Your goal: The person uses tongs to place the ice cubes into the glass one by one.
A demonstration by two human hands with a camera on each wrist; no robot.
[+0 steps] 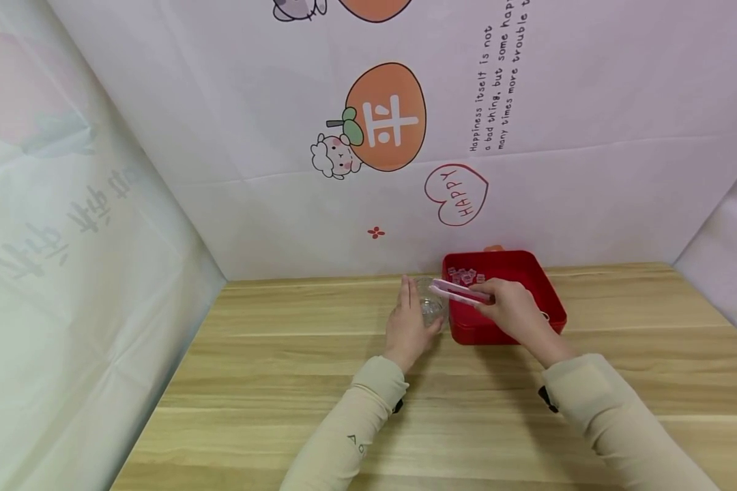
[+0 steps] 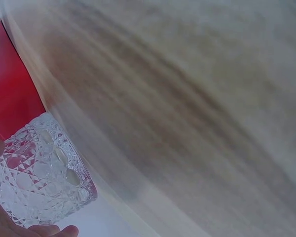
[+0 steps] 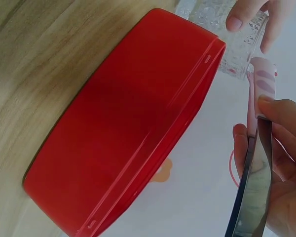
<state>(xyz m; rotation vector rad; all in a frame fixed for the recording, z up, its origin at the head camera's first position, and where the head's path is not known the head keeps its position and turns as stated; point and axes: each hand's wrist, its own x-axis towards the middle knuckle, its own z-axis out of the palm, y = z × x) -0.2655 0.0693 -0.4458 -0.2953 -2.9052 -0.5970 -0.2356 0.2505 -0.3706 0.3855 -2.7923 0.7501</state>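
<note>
A clear cut-glass cup (image 1: pixel 432 309) with a diamond pattern stands on the table against the red box's left side. My left hand (image 1: pixel 407 329) holds it, fingers along its far left side and thumb at the near right; the left wrist view shows the faceted wall of the glass (image 2: pixel 39 173) between thumb and fingers. My right hand (image 1: pixel 516 308) grips a pair of tongs (image 3: pixel 259 143) with metal arms and pink-and-white tips. Those tips are over the glass's rim, close together; I cannot tell whether anything is between them.
The red box (image 1: pixel 508 334) sits at the back of the table by the wall. Several small clear cubes (image 1: pixel 467 275) lie in its far left corner. Behind rises a white printed cloth (image 1: pixel 282 225), with another cloth (image 1: pixel 153 273) along the left. Wood-grain tabletop (image 1: pixel 467 429) spreads in front.
</note>
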